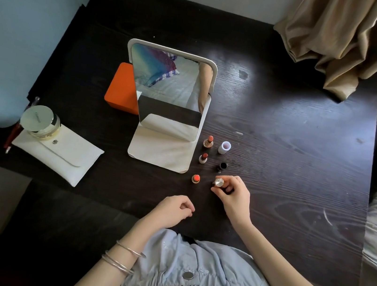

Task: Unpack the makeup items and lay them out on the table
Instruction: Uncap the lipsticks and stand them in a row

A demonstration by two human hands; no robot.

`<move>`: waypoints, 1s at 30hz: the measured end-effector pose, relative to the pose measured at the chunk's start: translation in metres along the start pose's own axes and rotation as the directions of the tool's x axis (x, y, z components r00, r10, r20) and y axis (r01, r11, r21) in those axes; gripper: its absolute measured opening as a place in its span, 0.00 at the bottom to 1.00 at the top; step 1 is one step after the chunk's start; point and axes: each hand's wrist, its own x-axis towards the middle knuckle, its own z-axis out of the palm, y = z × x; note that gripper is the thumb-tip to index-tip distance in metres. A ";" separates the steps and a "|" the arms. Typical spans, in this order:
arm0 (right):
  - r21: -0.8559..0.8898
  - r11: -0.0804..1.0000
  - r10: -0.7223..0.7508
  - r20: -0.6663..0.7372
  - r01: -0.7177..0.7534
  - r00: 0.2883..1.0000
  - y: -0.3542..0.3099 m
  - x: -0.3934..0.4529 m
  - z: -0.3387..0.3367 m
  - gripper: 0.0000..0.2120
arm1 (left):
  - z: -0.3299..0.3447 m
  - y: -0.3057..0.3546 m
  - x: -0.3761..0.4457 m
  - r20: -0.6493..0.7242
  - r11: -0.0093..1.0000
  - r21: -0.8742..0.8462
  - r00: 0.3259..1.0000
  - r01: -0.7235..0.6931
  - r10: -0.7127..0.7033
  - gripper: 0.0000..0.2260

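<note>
Nearest the person, the left hand (176, 206) hangs over the near edge of the dark wooden table (293, 147), its fingers loosely curled and holding nothing. Just beyond it and to the right, the right hand (231, 194) pinches a gold-topped lipstick cap (219, 182) between thumb and fingertips, the cap's decorated end facing up.

The relation that matters lies immediately to the left of that cap: an uncapped orange lipstick (196, 178) stands upright, close beside the cap but apart from it. Its long axis is vertical, so the cap would probably be set down alongside it, and the right hand is the nearer one.

Further away the same pairing repeats. A red lipstick (203, 158) stands with a black cap (223, 166) to its right, and beyond them a coral lipstick (208, 141) with a white cap (224, 147) to its right, making two tidy columns.

Left of these, a standing mirror (168, 90) rests on its white base, an orange box (121, 90) behind it. Far left, a round jar (38, 120) sits on a white pouch (57, 155). A beige curtain (342, 38) droops onto the far right corner.
</note>
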 end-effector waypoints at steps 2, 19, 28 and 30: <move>-0.024 0.999 -0.023 0.005 0.023 1.000 0.000 -0.001 0.001 0.11 | -0.001 0.001 0.001 -0.006 1.000 -0.021 1.000 0.005 -0.005 0.08; -0.007 0.996 0.087 0.059 -0.087 0.994 -0.004 -0.003 -0.004 0.18 | -0.006 0.010 0.004 -0.028 0.994 -0.106 0.999 0.021 -0.024 0.08; 0.114 0.930 0.282 0.389 -0.350 0.877 -0.022 -0.029 -0.005 0.12 | -0.038 0.000 -0.018 -0.155 0.971 -0.239 0.987 0.005 -0.043 0.07; 0.164 0.927 0.231 0.457 -0.337 0.859 -0.042 -0.035 0.003 0.11 | -0.046 -0.003 -0.024 -0.194 0.961 -0.277 0.980 -0.011 -0.045 0.07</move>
